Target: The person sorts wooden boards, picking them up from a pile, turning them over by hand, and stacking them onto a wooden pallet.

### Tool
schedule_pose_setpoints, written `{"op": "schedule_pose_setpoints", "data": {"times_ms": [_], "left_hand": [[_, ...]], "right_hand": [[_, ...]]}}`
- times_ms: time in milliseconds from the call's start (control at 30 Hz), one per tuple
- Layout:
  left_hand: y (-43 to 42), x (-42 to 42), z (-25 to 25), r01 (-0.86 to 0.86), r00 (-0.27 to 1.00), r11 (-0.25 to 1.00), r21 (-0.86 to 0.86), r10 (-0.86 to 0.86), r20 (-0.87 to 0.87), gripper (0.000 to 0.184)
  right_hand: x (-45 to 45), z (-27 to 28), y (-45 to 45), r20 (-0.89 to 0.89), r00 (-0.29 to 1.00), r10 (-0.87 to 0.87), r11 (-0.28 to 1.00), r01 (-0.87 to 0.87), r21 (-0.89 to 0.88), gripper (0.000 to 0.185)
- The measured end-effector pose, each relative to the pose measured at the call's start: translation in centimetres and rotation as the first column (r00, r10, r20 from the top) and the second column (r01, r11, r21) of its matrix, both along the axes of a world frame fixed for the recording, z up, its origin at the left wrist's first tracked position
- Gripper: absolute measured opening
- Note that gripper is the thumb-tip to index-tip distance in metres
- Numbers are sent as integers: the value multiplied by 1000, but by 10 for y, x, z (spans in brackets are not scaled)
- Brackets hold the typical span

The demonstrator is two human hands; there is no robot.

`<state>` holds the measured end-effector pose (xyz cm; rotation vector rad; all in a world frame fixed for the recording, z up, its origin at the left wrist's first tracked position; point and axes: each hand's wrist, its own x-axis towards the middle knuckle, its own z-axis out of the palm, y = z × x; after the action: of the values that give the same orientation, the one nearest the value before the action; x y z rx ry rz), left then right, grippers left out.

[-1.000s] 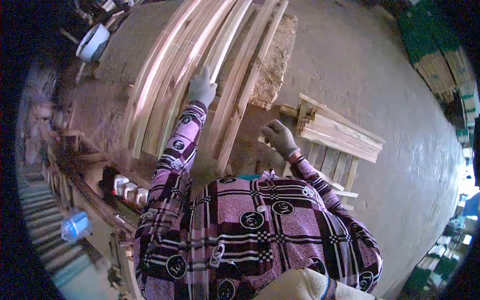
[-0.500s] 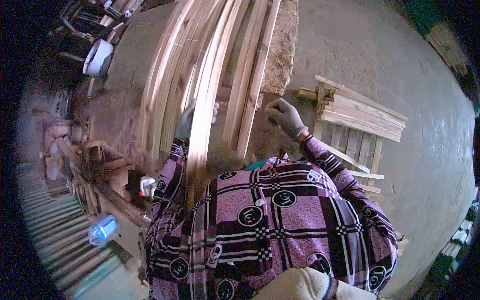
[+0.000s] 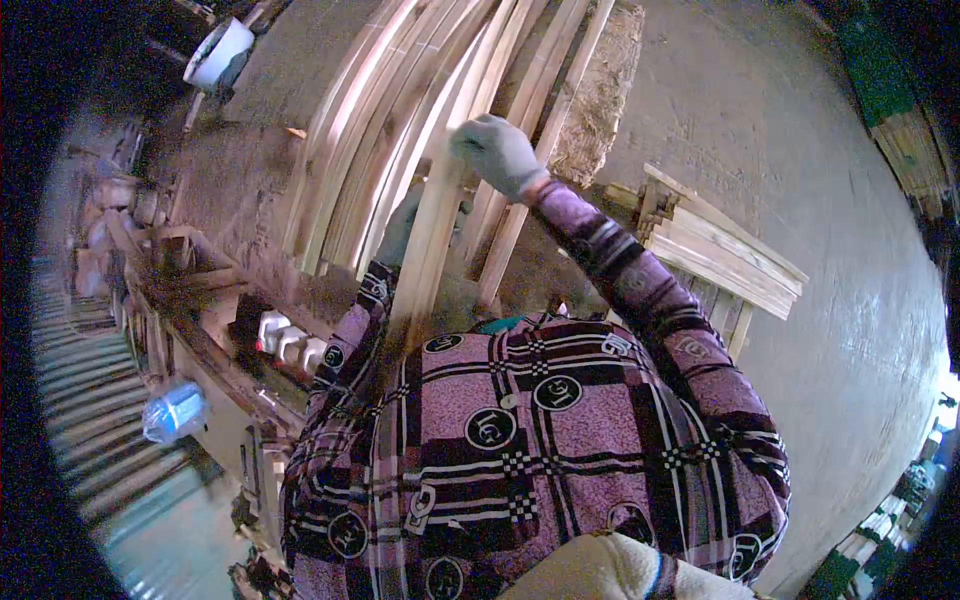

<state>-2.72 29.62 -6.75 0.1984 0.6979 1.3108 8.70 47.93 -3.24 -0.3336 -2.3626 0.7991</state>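
A long wooden board [image 3: 432, 225] slants up and away from my body, its near end close to my shirt. My left hand [image 3: 400, 228], in a grey glove, wraps the board from below and the left side, and its fingertips show past the right edge. My right hand [image 3: 497, 155], also gloved, is curled over the board's right edge farther up; its fingertips are blurred. Left of the held piece lie several long boards [image 3: 345, 170] side by side. More boards [image 3: 535, 130] lie to its right.
A rough-faced timber slab [image 3: 600, 95] lies beyond the right-hand boards. Farther right is a stack of short slats [image 3: 720, 245] on the concrete floor [image 3: 800, 130]. To the left are a white bucket [image 3: 220, 55], a wooden frame [image 3: 190, 310], white containers [image 3: 290, 342] and a blue plastic-wrapped bundle [image 3: 175, 412].
My right hand has moved left from beside the slat stack onto the board. My left hand keeps its hold, and the board has shifted slightly right in view. The camera view has turned a little.
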Motion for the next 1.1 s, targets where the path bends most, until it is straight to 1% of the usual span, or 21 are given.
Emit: {"op": "schedule_pose_setpoints", "data": {"times_ms": [100, 233, 300, 367, 500, 533, 567, 600, 633, 667, 700, 733, 767, 800, 833, 900, 933, 967, 1033, 1067, 1100], "left_hand": [[-1, 5, 1, 9, 999, 1000, -8, -9, -34, 56], [-4, 8, 2, 17, 997, 1000, -15, -18, -77, 56], [-5, 8, 3, 20, 995, 1000, -20, -21, -97, 56], [-5, 9, 4, 26, 992, 999, -21, -28, -119, 56], [0, 8, 4, 59, 986, 998, -24, -62, -157, 55], [2, 8, 5, 66, 984, 998, -20, -68, -167, 55], [3, 5, -2, 71, 981, 997, -16, -72, -181, 55], [7, 4, 11, 76, 977, 997, -13, -77, -196, 55], [7, 0, -17, 76, 976, 997, -5, -76, -202, 55], [10, -7, -68, 133, 973, 991, 36, -123, -195, 53], [18, -16, -92, 188, 965, 978, 86, -168, -200, 51], [17, -16, -89, 186, 961, 976, 111, -158, -228, 51], [16, -13, -80, 159, 935, 982, 105, -115, -335, 51], [14, -9, -68, 125, 896, 987, 104, -67, -439, 50], [11, -5, -54, 86, 845, 991, 106, -16, -535, 50], [6, 3, -26, -3, 713, 994, 108, 78, -697, 49], [4, 6, -15, -54, 645, 993, 102, 113, -756, 48], [2, 7, -8, -105, 565, 989, 108, 149, -811, 47], [-1, 0, -1, 45, 578, 998, -54, -70, -813, 46], [-3, 6, 8, 33, 574, 998, -47, -57, -817, 46], [-7, 21, 26, -24, 369, 1000, 10, 18, -929, 48]], "right_hand": [[-17, 0, 8, 45, 999, 22, 988, -28, 150, 14], [-14, -18, 15, 82, 996, 21, 998, -25, 51, 13], [6, -6, 5, 89, 996, 3, 995, -12, 100, 13], [28, -14, 1, 127, 991, -46, 998, 51, -34, 13], [69, -67, -5, 87, 994, -62, 995, 55, 77, 13], [75, -63, -13, 125, 981, -146, 961, 171, -218, 13], [78, -58, -18, 183, 960, -213, 829, 277, -486, 14], [78, -60, -17, 171, 975, -146, 642, 224, -733, 18], [75, -61, -19, 164, 976, -147, 648, 220, -729, 18], [69, -60, -23, -47, 992, -114, 309, -9, -951, 21], [61, -58, -23, -261, 953, -154, -70, -274, -959, 25], [51, -56, -22, -412, 910, -38, -95, -414, -905, 34], [34, -99, -1, -799, 571, 189, -301, -740, -601, 39], [26, -77, -8, -494, 832, 252, 119, -534, -837, 40], [28, -48, -26, -149, 981, 123, 516, -191, -835, 41], [29, -10, -38, -485, 867, 111, 24, -491, -871, 39], [23, -45, -30, -490, 871, 24, -195, -477, -857, 34], [14, -51, -28, -339, 921, 194, 389, -389, -835, 29], [4, -78, -30, -383, 921, 72, 567, -354, -744, 21], [4, -68, -31, -388, 918, 85, 568, -364, -738, 21], [8, -50, -36, -391, 921, -2, 211, -381, -900, 18]]}}
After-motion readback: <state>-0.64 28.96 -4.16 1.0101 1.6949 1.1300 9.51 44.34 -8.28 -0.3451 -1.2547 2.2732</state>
